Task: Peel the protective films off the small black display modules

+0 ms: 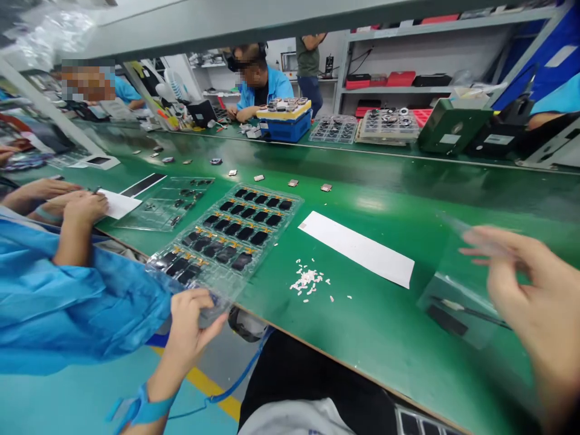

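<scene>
The left hand [193, 326] is gripping the near corner of a clear, rectangular plastic tray [233, 284], its thumb and fingers closing on the edge, while a light-blue wrist strap [147, 412] is encircling the wrist. The tray is lying obliquely on the glossy green tabletop [357, 329], with its near end projecting over the front edge, and is carrying rows of flat black rectangular components [233, 229] with orange tabs. The right hand [530, 284] is gripping a thin, transparent plastic sheet [480, 238] above the right part of the tabletop; motion is blurring its outline. Below this hand, a slim dark tool with a pale section [471, 311] and a dark flat rectangle [446, 320] are showing near the sheet. Between the hands, a long white paper strip [357, 249] is lying flat behind a loose scatter of small white pieces [308, 279]. Farther back, several small metallic parts [326, 188] are forming a spaced row. To the left, a co-worker's hands [86, 208] are working beside a white sheet of paper [120, 205], and a second clear tray [149, 208] is resting nearby.
</scene>
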Tool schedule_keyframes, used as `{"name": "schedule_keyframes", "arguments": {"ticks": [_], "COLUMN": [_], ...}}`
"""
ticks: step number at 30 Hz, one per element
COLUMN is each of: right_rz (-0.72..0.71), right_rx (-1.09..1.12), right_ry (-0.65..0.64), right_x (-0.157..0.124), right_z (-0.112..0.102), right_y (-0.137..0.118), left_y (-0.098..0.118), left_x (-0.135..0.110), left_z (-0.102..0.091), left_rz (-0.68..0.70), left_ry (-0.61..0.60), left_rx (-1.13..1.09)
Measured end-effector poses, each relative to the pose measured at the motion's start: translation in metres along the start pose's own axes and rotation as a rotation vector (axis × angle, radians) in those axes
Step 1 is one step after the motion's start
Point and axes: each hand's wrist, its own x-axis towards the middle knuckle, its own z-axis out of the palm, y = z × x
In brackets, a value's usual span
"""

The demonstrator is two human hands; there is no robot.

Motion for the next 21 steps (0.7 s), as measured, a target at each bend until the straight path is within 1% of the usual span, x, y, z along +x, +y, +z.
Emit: {"name": "schedule_keyframes", "arguments": {"ticks": [2, 4, 6, 7, 9, 11, 12, 15, 18, 20, 21], "right_rz": [-0.206, -0.397, -0.493, -0.512, -0.569, -0.608, -0.619, -0.626, -0.656, -0.692, -0.711], "right_rx": [-0.06, -0.173, -0.323, -0.366, -0.356, -0.321, -0.307, -0.289, -0.27, -0.252, -0.244], "right_ry": [-0.155, -0.359, -0.572, -0.643, -0.771, -0.812, -0.825, -0.846, -0.863, -0.892, -0.912], "right_x": [0.007, 0.017, 0.028, 0.033, 0.04, 0.043, 0.043, 0.039, 0.032, 0.029, 0.027], "right_z": [0.003, 0.012, 0.031, 0.043, 0.072, 0.102, 0.115, 0.148, 0.167, 0.169, 0.167], "right_y": [-0.016, -0.045, -0.083, -0.104, -0.144, -0.175, -0.187, -0.206, -0.212, -0.213, -0.213], "left_y": [-0.006, -0.009, -0.009, -0.008, -0.006, -0.004, -0.003, -0.002, -0.001, 0.0, 0.0], "left_x": [0.007, 0.013, 0.018, 0.021, 0.026, 0.032, 0.035, 0.041, 0.044, 0.045, 0.045], "left_z": [-0.001, -0.002, -0.003, -0.003, -0.005, -0.007, -0.008, -0.01, -0.012, -0.013, -0.014], "left_rz": [-0.013, -0.018, -0.022, -0.026, -0.037, -0.05, -0.058, -0.077, -0.095, -0.105, -0.112], "left_ry": [0.074, 0.115, 0.135, 0.143, 0.157, 0.169, 0.173, 0.174, 0.166, 0.16, 0.157], "left_rx": [-0.006, -0.023, -0.045, -0.056, -0.077, -0.095, -0.103, -0.128, -0.153, -0.17, -0.178]}}
